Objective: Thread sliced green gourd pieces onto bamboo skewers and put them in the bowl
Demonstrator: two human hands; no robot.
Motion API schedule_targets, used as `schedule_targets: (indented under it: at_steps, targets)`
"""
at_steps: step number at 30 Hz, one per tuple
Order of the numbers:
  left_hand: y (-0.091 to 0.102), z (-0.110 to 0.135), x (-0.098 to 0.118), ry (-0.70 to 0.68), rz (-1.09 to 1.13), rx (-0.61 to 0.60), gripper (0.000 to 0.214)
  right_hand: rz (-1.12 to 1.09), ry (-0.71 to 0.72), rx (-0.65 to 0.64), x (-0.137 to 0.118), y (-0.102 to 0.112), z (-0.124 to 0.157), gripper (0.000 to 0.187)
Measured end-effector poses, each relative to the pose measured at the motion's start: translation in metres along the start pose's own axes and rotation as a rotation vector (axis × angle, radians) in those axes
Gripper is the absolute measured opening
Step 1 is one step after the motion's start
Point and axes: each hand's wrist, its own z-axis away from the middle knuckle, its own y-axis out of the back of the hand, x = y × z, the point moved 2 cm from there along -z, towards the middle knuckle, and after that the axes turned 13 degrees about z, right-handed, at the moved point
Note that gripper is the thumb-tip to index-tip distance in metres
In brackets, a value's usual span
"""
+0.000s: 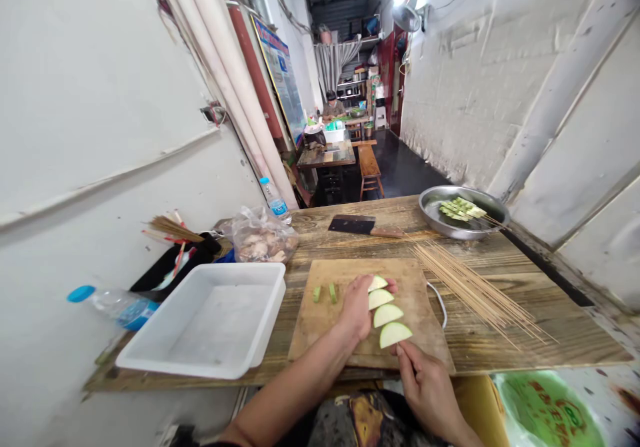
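Four pale green slices (387, 315) lie in a row on the wooden cutting board (330, 320), at the middle of the tabletop's (550, 327) near edge. The left hand (357, 308) lies open and relaxed, its fingers pressed along the left ends of the slices and grasping nothing. The right hand (431, 394) reaches in from the near edge, loosely extended, one fingertip touching the nearest slice and nothing held.

Judged from this, squaring the row works best with light pressure from both sides; the slices look moist and smooth-cut, likely to slide, so the flat of the fingers should nudge rather than pinch.

The slices are half-moon wedges, whitish flesh with a thin green rind; two small green offcuts (324, 294) sit just left of the left hand. The board is worn, matte wood; the tabletop is rough, streaked planks. Thin bamboo skewers (470, 287) fan out toward the right edge; a shiny metal bowl (435, 200) at the far right corner holds skewered green pieces. A dark cleaver (353, 224) lies near the far edge; a white plastic tray (210, 320) overhangs the near left corner.
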Motion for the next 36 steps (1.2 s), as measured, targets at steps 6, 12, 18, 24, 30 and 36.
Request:
schedule_targets:
  at_steps: [6, 12, 18, 24, 30, 36]
  targets:
    - [0.000, 0.001, -0.009, 0.215, 0.178, -0.182, 0.038, 0.017, -0.039, 0.150, 0.003, 0.003, -0.011, 0.027]
    - [0.002, 0.024, -0.032, 0.068, 0.079, -0.254, 0.037, 0.030, -0.084, 0.228, 0.004, 0.003, -0.022, 0.032]
    - [-0.003, 0.031, -0.041, 0.056, 0.111, -0.200, 0.039, -0.026, -0.169, 0.147, 0.003, 0.001, -0.022, 0.035]
    - [-0.006, 0.027, -0.036, 0.036, 0.090, -0.091, 0.035, -0.108, -0.168, 0.082, -0.002, -0.003, -0.012, 0.036]
    - [-0.009, 0.032, -0.041, 0.032, 0.162, -0.044, 0.037, -0.163, -0.143, 0.136, -0.004, -0.005, -0.008, 0.030]
    - [-0.013, 0.037, -0.044, 0.045, 0.174, -0.054, 0.033, -0.122, -0.127, 0.203, -0.010, 0.001, -0.011, 0.028]
